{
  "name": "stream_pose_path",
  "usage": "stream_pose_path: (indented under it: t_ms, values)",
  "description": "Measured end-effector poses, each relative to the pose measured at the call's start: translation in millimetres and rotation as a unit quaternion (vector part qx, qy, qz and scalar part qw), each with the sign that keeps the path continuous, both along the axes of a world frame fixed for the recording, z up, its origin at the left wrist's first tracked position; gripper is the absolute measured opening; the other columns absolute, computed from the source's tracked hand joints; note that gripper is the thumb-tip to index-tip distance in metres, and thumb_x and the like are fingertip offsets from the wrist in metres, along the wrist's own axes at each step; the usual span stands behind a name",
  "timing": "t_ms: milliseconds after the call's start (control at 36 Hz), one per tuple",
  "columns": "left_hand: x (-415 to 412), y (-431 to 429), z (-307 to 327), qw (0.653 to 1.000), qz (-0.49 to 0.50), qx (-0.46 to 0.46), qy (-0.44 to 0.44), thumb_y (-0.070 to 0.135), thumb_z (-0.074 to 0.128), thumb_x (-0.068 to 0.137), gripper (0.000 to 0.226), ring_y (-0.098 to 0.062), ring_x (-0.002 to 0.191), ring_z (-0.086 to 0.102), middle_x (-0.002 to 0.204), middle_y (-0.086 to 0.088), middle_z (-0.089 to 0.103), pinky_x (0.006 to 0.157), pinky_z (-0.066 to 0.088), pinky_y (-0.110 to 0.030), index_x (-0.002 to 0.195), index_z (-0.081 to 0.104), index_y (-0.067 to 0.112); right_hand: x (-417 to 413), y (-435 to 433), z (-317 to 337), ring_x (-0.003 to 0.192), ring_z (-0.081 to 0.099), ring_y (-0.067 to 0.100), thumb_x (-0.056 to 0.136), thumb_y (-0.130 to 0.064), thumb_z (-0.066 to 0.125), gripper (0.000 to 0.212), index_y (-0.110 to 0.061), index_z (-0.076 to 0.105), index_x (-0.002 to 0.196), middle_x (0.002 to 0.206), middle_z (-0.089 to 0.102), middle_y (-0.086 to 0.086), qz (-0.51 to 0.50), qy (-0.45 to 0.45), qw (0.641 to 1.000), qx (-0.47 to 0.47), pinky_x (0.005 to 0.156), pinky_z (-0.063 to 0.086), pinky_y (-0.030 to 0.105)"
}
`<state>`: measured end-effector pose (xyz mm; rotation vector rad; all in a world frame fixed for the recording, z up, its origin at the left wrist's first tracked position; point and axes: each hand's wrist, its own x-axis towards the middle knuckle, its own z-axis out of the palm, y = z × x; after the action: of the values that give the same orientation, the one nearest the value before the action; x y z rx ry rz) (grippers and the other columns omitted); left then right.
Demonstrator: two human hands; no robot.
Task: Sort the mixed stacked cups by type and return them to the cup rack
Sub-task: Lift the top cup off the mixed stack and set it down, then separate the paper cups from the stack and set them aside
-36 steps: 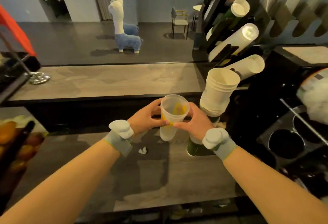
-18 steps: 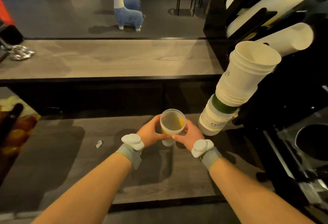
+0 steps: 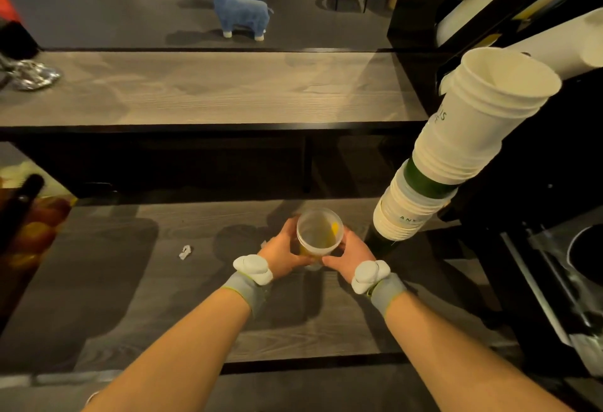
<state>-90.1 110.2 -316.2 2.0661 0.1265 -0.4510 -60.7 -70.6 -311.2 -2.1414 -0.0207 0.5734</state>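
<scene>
A clear plastic cup (image 3: 319,232) with yellow print sits upright low over the dark wooden counter (image 3: 130,297). My left hand (image 3: 283,252) grips its left side and my right hand (image 3: 349,255) grips its right side. Whether its base touches the counter is hidden by my hands. Just to the right leans a tall mixed stack of white paper cups (image 3: 473,137) with one green cup in the middle and a dark green one at the bottom. Behind it the black cup rack (image 3: 421,20) holds slanted rows of white cups (image 3: 535,43).
A crumpled scrap of paper (image 3: 185,251) lies on the counter to the left. A higher wooden bar top (image 3: 202,88) runs behind. A fruit bin (image 3: 29,235) is at the left edge, and a steel well with round openings (image 3: 584,255) at the right.
Both hands have lowered the clear cup from chest height down toward the counter. The view has tilted down and moved closer to the leaning stack.
</scene>
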Motion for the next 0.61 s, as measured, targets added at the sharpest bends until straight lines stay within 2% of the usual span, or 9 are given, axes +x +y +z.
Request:
stream_pose_path:
  t_ms: [83, 194, 250, 333, 389, 500, 556, 611]
  values:
    - [-4, 1, 4, 1.000, -0.010, 0.019, 0.007, 0.047, 0.085, 0.068, 0.103, -0.016, 0.126, 0.056, 0.137, 0.007, 0.057, 0.104, 0.049, -0.042, 0.148, 0.020, 0.038, -2, -4, 3, 0.125, 0.054, 0.021, 0.077, -0.009, 0.079, 0.075, -0.018, 0.042, 0.142, 0.135, 0.058, 0.000, -0.001, 0.004, 1.000, -0.010, 0.104, 0.046, 0.036]
    - [-2, 9, 17, 0.998, -0.007, 0.068, 0.007, 0.043, 0.086, 0.067, 0.099, -0.013, 0.127, 0.052, 0.139, 0.008, 0.054, 0.105, 0.046, -0.034, 0.147, 0.030, 0.028, -3, -15, 18, 0.129, 0.051, 0.021, 0.080, -0.011, 0.077, 0.068, -0.015, 0.045, 0.139, 0.140, 0.054, 0.002, 0.011, 0.008, 0.999, -0.030, 0.105, 0.044, 0.036]
    - [2, 18, 34, 0.995, -0.024, 0.098, 0.014, 0.044, 0.086, 0.066, 0.097, -0.015, 0.127, 0.053, 0.142, 0.005, 0.053, 0.105, 0.046, -0.036, 0.146, 0.034, 0.023, -8, -24, 30, 0.129, 0.051, 0.022, 0.081, -0.010, 0.076, 0.068, -0.012, 0.044, 0.141, 0.141, 0.052, 0.005, 0.004, 0.009, 0.999, -0.031, 0.106, 0.044, 0.037]
    - [9, 31, 65, 0.990, -0.060, 0.129, 0.023, 0.049, 0.085, 0.065, 0.107, -0.018, 0.134, 0.047, 0.150, 0.001, 0.044, 0.109, 0.043, -0.041, 0.151, 0.028, 0.020, -17, -45, 54, 0.122, 0.055, 0.025, 0.080, -0.008, 0.077, 0.065, -0.007, 0.046, 0.137, 0.136, 0.055, 0.011, -0.020, 0.022, 0.999, -0.027, 0.100, 0.047, 0.035]
    - [14, 36, 86, 0.987, -0.075, 0.141, 0.012, 0.045, 0.084, 0.072, 0.098, -0.018, 0.133, 0.046, 0.148, 0.000, 0.044, 0.109, 0.043, -0.039, 0.150, 0.031, 0.021, -20, -59, 65, 0.118, 0.057, 0.025, 0.080, -0.009, 0.077, 0.061, -0.006, 0.049, 0.134, 0.132, 0.058, 0.012, -0.026, 0.038, 0.999, -0.030, 0.097, 0.048, 0.033]
    - [22, 31, 138, 0.986, -0.088, 0.142, -0.023, 0.046, 0.079, 0.077, 0.074, -0.016, 0.131, 0.049, 0.142, 0.001, 0.051, 0.110, 0.043, -0.038, 0.140, 0.044, 0.026, -27, -90, 103, 0.105, 0.061, 0.018, 0.081, -0.023, 0.077, 0.052, -0.012, 0.055, 0.128, 0.119, 0.064, 0.003, -0.040, 0.035, 0.996, -0.075, 0.089, 0.048, 0.030]
    - [27, 20, 162, 0.985, -0.098, 0.135, -0.043, 0.045, 0.075, 0.081, 0.063, -0.015, 0.128, 0.051, 0.138, 0.002, 0.055, 0.109, 0.042, -0.034, 0.135, 0.049, 0.026, -27, -102, 122, 0.102, 0.063, 0.021, 0.081, -0.030, 0.077, 0.048, -0.011, 0.059, 0.121, 0.112, 0.066, 0.005, -0.061, 0.015, 0.993, -0.098, 0.092, 0.052, 0.036]
    - [32, 2, 185, 0.983, -0.112, 0.127, -0.071, 0.043, 0.072, 0.085, 0.054, -0.013, 0.126, 0.052, 0.135, 0.004, 0.056, 0.105, 0.041, -0.028, 0.132, 0.053, 0.025, -25, -115, 144, 0.099, 0.065, 0.030, 0.078, -0.036, 0.078, 0.049, -0.005, 0.064, 0.114, 0.106, 0.068, 0.014, -0.092, -0.023, 0.989, -0.110, 0.091, 0.053, 0.047]
